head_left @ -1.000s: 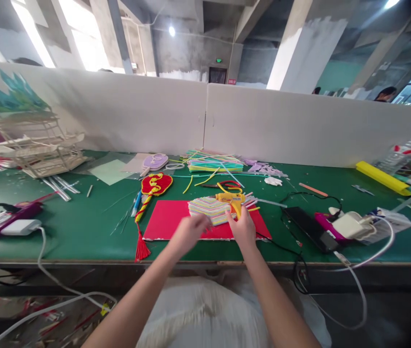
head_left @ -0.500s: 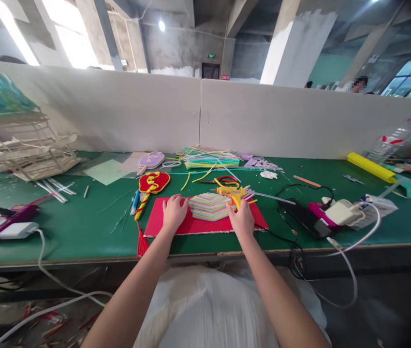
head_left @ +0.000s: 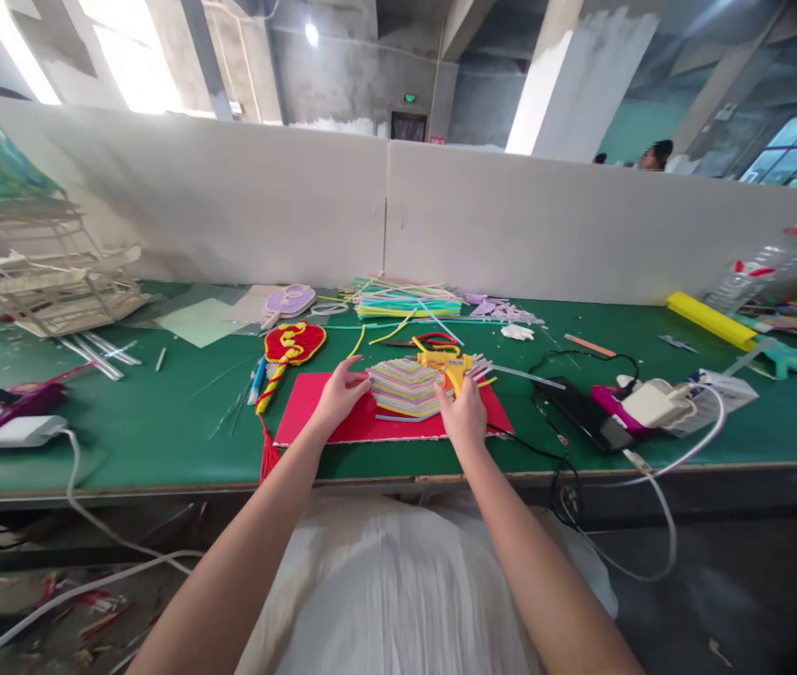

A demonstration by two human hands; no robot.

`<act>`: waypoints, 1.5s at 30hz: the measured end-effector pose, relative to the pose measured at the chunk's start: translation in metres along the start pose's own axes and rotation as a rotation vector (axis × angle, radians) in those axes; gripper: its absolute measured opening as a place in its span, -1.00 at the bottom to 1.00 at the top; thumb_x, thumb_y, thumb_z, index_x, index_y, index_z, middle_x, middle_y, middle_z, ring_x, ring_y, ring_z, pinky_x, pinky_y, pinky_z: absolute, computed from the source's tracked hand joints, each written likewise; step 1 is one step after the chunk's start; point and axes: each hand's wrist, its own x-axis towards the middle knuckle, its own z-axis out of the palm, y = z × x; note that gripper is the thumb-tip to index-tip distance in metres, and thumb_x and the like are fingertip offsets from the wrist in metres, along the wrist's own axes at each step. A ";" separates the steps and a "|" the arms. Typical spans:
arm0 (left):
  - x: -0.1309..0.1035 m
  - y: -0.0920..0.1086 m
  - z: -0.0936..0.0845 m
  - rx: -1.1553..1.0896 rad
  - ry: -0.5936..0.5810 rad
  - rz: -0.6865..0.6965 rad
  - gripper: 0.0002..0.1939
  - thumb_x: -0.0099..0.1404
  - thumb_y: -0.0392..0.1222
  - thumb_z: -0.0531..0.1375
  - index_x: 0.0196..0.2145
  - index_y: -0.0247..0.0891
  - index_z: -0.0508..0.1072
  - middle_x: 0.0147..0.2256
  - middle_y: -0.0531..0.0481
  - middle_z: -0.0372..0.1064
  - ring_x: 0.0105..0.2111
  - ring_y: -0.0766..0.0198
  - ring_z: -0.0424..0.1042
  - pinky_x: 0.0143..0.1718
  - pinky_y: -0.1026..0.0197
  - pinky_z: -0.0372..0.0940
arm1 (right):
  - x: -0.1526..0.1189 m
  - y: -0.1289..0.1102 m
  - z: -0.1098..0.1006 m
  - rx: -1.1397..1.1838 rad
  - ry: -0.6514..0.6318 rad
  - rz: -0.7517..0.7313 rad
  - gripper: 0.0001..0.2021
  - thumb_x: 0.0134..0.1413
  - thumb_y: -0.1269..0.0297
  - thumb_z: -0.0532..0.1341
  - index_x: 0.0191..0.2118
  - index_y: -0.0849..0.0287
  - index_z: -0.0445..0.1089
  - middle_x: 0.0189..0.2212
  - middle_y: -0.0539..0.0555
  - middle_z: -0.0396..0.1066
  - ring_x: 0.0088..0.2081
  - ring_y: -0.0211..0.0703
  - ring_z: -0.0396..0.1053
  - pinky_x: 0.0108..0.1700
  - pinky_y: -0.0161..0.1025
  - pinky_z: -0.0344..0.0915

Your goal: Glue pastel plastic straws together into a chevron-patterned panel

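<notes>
A leaf-like panel of pastel strips [head_left: 405,386], laid in chevrons, rests on a red board [head_left: 306,405]. Along its lower edge lies a separate pale blue-grey strip [head_left: 398,418]. My left hand [head_left: 340,396] is at the panel's left tip, fingers apart and over the board; I see nothing held in it. In my right hand [head_left: 465,412] is a yellow hot glue gun [head_left: 452,367], its nozzle pointing left above the panel and a clear glue stick [head_left: 521,375] sticking out of its back. Red-handled scissors [head_left: 437,341] lie just behind the panel.
A red and yellow fan-shaped piece [head_left: 294,343] with a tassel lies left of the board. Bundled pastel strips [head_left: 405,298] are at the back. Right are a black phone [head_left: 585,412], a power strip [head_left: 644,408] and cables; left, a wooden stick model [head_left: 53,281].
My left hand has drawn slightly back from the panel and turned on its side. The blue-grey strip now shows below the panel. The glue gun stays in my right hand; the view has shifted slightly.
</notes>
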 end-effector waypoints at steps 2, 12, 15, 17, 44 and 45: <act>0.000 0.004 -0.001 -0.077 -0.049 -0.052 -0.37 0.10 -0.05 0.30 0.10 -0.26 0.25 -0.21 -0.10 0.48 -0.21 0.16 0.50 -0.19 0.10 0.42 | 0.000 0.000 0.001 0.013 0.014 -0.001 -0.48 0.15 -0.04 0.07 0.04 0.32 0.20 -0.09 0.31 0.39 -0.15 0.03 0.40 -0.29 -0.24 0.24; -0.002 0.014 0.005 -0.185 -0.289 -0.232 -0.62 0.07 -0.08 0.36 -0.18 -0.31 0.48 -0.20 -0.15 0.51 -0.22 0.15 0.51 -0.20 0.18 0.44 | -0.001 0.002 0.003 0.108 0.068 0.020 -0.46 0.15 -0.10 0.02 0.01 0.29 0.22 -0.13 0.31 0.42 -0.16 0.06 0.41 -0.29 -0.21 0.26; -0.003 0.013 0.010 -0.185 -0.263 -0.226 -0.60 0.08 -0.03 0.35 -0.16 -0.28 0.47 -0.18 -0.13 0.51 -0.24 0.17 0.51 -0.25 0.21 0.45 | 0.000 0.002 0.003 0.134 0.080 0.033 -0.45 0.13 -0.13 0.01 -0.01 0.29 0.24 -0.14 0.31 0.42 -0.16 0.06 0.41 -0.28 -0.20 0.27; -0.002 0.011 0.014 -0.168 -0.251 -0.234 -0.60 0.06 -0.02 0.36 -0.20 -0.31 0.48 -0.20 -0.14 0.52 -0.23 0.15 0.52 -0.27 0.21 0.44 | 0.000 0.002 0.002 0.137 0.069 0.035 -0.44 0.13 -0.12 0.02 0.00 0.30 0.24 -0.13 0.31 0.43 -0.16 0.07 0.41 -0.28 -0.20 0.27; 0.003 -0.010 0.028 -0.248 -0.060 -0.208 -0.60 -0.05 -0.07 0.39 -0.27 -0.37 0.53 -0.24 -0.14 0.56 -0.11 -0.03 0.49 -0.08 0.06 0.39 | -0.008 -0.007 -0.018 0.420 0.149 -0.067 -0.57 0.07 -0.03 0.11 -0.13 0.25 0.27 -0.32 0.19 0.43 -0.33 -0.08 0.42 -0.27 -0.21 0.35; 0.003 -0.011 0.028 -0.255 -0.055 -0.210 -0.60 -0.04 -0.08 0.39 -0.27 -0.37 0.53 -0.24 -0.14 0.56 -0.11 -0.03 0.49 -0.07 0.07 0.39 | -0.009 -0.009 -0.019 0.454 0.092 -0.077 -0.60 0.06 -0.02 0.12 -0.15 0.23 0.27 -0.37 0.14 0.43 -0.39 -0.12 0.41 -0.32 -0.24 0.34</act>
